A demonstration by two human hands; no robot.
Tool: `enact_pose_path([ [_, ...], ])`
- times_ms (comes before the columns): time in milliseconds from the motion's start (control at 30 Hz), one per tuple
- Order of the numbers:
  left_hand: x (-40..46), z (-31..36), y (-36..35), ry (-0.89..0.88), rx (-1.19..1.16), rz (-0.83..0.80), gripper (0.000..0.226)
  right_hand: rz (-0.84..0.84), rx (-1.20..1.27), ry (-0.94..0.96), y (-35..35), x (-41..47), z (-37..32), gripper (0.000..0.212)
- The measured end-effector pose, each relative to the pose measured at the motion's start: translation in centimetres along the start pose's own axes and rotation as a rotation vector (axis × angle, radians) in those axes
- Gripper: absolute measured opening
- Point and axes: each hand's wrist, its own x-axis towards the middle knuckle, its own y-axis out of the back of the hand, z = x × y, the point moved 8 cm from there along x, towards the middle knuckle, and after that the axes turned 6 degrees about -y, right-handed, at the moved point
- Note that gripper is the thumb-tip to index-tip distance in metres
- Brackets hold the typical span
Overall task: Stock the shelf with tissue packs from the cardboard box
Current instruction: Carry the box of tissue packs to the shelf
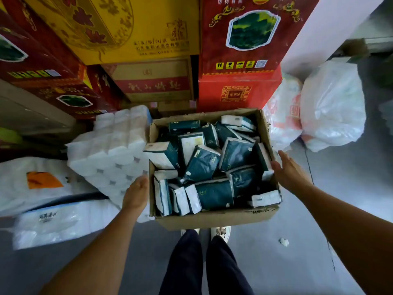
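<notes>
An open cardboard box [212, 219] stands on the grey floor in front of my feet. It is filled with several dark green and white tissue packs [204, 162] lying jumbled at all angles. My left hand [136, 193] is at the box's left wall, fingers loosely curved against the cardboard. My right hand [289, 171] reaches to the box's right wall with fingers straight, close to or touching the rim. Neither hand holds a pack. No shelf is in view.
Bundles of white toilet rolls [110, 150] and wrapped paper packs [55, 222] lie left of the box. Red and yellow cartons [240, 50] are stacked behind it. White plastic bags [331, 107] sit at the right. A paper scrap [284, 242] lies on the floor.
</notes>
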Motion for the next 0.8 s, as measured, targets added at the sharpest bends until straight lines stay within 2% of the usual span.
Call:
enact_pose_path([
  [133, -0.3, -1.8, -1.9, 0.111, -0.146, -0.001, 0.058, -0.088, 0.052, -0.018, -1.9, 0.2, 2.2, 0.047],
  [267, 2.1, -5.2, -4.6, 0.125, -0.300, 0.056, 0.079, -0.111, 0.179, -0.049, -2.6, -0.1, 4.2, 0.029],
  [333, 0.6, -2.9, -4.9, 0.102, -0.313, 0.088, 0.069, -0.097, 0.255, -0.093, -2.2, -0.3, 5.3, 0.019],
  [433, -3.1, 0.8, -4.0, 0.076, -0.265, 0.175, 0.044, -0.120, 0.392, -0.142, -2.3, -0.3, 6.6, 0.023],
  [567, -3.3, -1.6, -3.0, 0.273, -0.429, 0.321, 0.032, -0.194, 0.652, -0.402, -5.8, 0.3, 9.2, 0.039],
  [633, -2.0, -3.8, -3.6, 0.360, -0.543, 0.267, 0.033, -0.193, 0.692, -0.507, -7.7, 0.2, 10.6, 0.045],
  [700, -1.6, -5.4, -5.1, 0.456, -0.656, 0.180, 0.049, -0.243, 0.744, -0.563, -9.6, -0.1, 11.5, 0.046],
  [800, -3.4, -6.2, -8.0, 0.611, -0.772, -0.015, 0.067, -0.285, 0.923, -0.583, -10.6, -0.2, 11.9, 0.033],
])
